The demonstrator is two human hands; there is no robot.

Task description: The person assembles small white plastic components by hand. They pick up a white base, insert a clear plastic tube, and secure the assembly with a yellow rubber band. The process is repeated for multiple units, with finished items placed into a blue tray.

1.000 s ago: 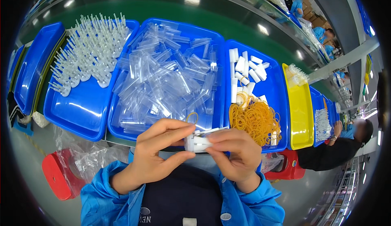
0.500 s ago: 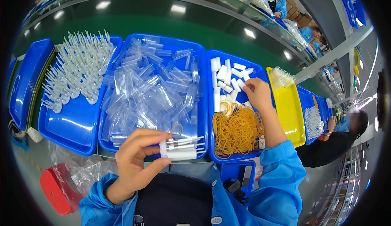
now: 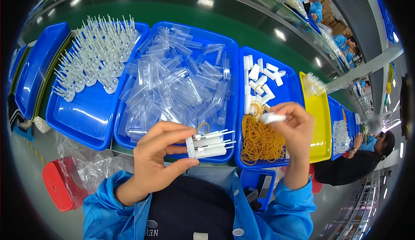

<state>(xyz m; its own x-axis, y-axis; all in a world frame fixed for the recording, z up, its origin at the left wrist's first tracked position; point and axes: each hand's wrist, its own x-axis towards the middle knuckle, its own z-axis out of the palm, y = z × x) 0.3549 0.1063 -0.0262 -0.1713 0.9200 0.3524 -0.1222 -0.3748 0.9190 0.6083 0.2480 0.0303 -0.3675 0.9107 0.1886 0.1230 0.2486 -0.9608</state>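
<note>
Head view: left hand [image 3: 158, 155] clamped by thumb and fingertips on the base end of a pronged piece [image 3: 209, 145], thin rods pointing right, white sleeves around some of them. Piece is in front of the torso, above the near edge of the clear-sleeve tray. One loose rubber band [image 3: 202, 127] loops up by the left fingertips; contact unclear. Right hand [image 3: 295, 123] pinched on a white tube [image 3: 273, 118], a bit blurred, well apart from the left hand, over the right part of the tube tray [image 3: 285, 94]. That tray holds white tubes [image 3: 259, 78] at the far side, a heap of rubber bands [image 3: 260, 142] at the near side. Left of it, clear-sleeve tray [image 3: 234, 62] with piled clear sleeves [image 3: 173, 86]; further left, blue tray [image 3: 78, 125] with upright pronged pieces [image 3: 93, 56]. Yellow tray [image 3: 317, 129] right of the tube tray. Co-worker [image 3: 352, 166] at far right.
</note>
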